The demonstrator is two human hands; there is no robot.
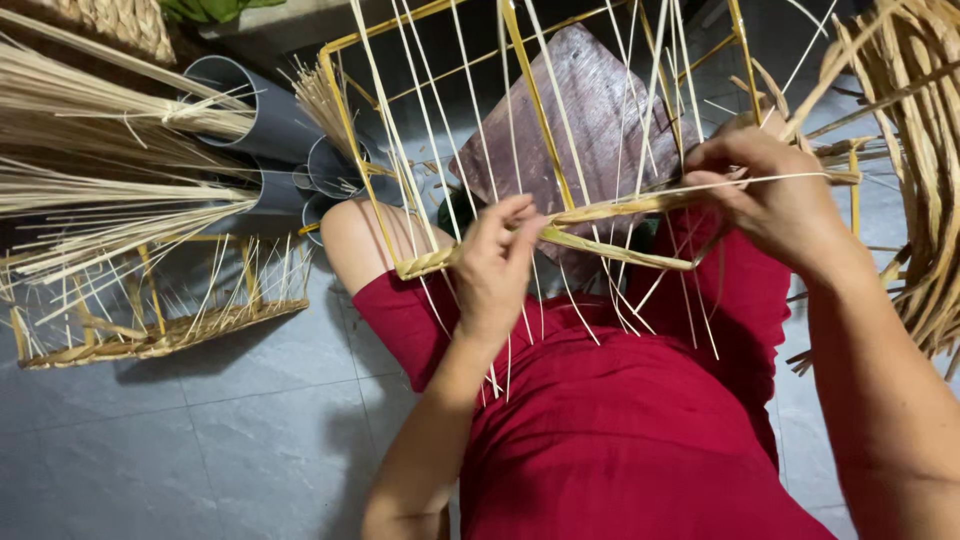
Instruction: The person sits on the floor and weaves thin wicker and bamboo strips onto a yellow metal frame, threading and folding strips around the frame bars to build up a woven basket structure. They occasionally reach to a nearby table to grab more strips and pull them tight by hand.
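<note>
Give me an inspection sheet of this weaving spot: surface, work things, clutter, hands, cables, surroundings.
Surface: grey tiled floor; the person sits on it in a red garment.
Work things: yellow wire frame strung with thin pale reeds, held over the lap; a woven straw band runs along its lower edge.
Clutter: half-woven basket on the floor at left; bundles of pale reeds in grey plastic pipes; loose dried straw at right.
Hands: left hand pinches the band; right hand grips the band and a reed.
Cables: nothing seen.
Surroundings: brown board behind the frame.
</note>
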